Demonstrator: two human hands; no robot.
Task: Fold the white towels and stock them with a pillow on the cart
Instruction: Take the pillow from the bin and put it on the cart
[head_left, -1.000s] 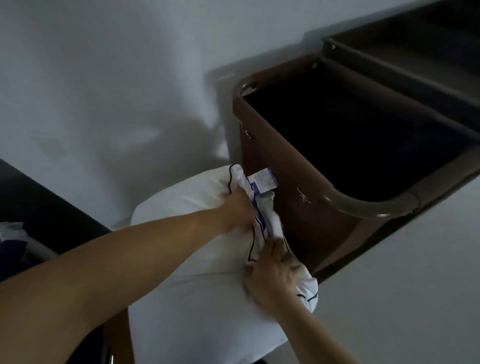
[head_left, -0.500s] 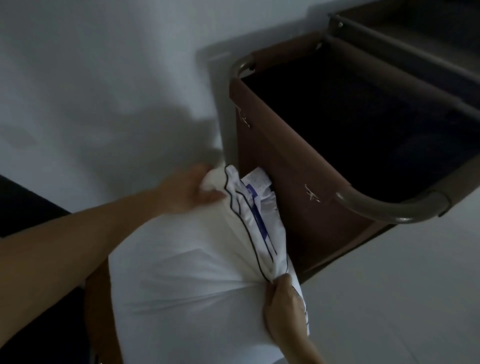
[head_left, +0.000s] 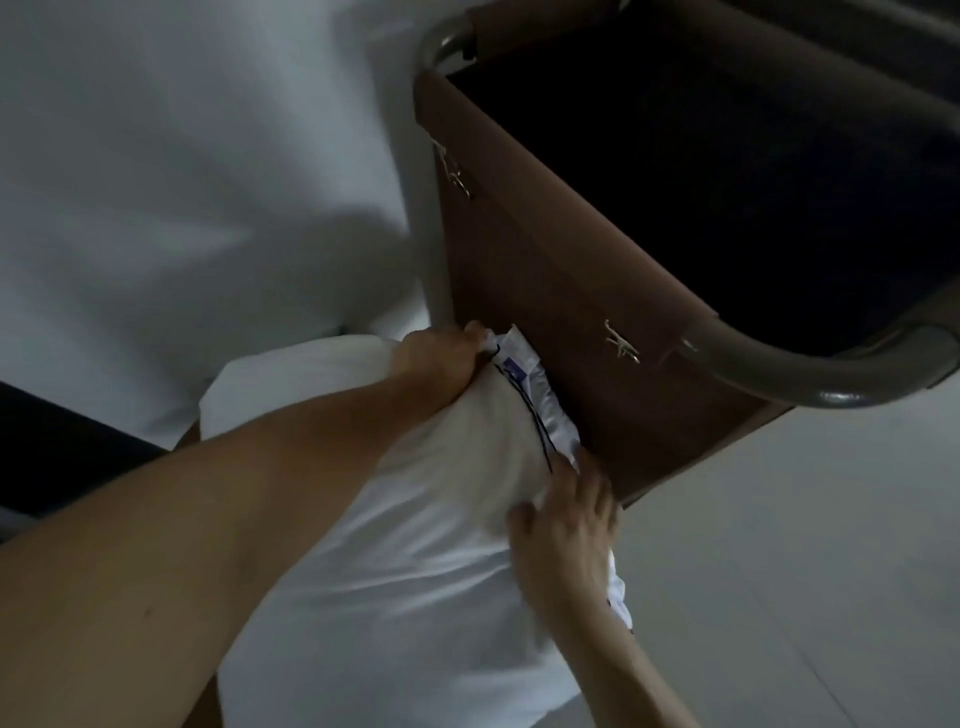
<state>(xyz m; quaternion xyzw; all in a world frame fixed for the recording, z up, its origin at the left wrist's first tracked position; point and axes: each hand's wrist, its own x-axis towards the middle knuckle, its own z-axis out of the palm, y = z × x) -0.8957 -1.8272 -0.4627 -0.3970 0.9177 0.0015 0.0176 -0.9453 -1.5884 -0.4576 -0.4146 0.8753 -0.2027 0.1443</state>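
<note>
We see dim room: pale wall (head_left: 171, 156) upper left, shadowed; light grey floor (head_left: 789, 571) lower right; dark furniture edge (head_left: 57, 447) at left. We note low, cool light.

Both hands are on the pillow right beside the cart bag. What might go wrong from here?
The pillow end is pressed against the brown bag wall, not over its rim, so it may jam there. Metal clips on that wall could snag the loose pillowcase. The right hand has only bunched fabric, so its grip may slip.
</note>
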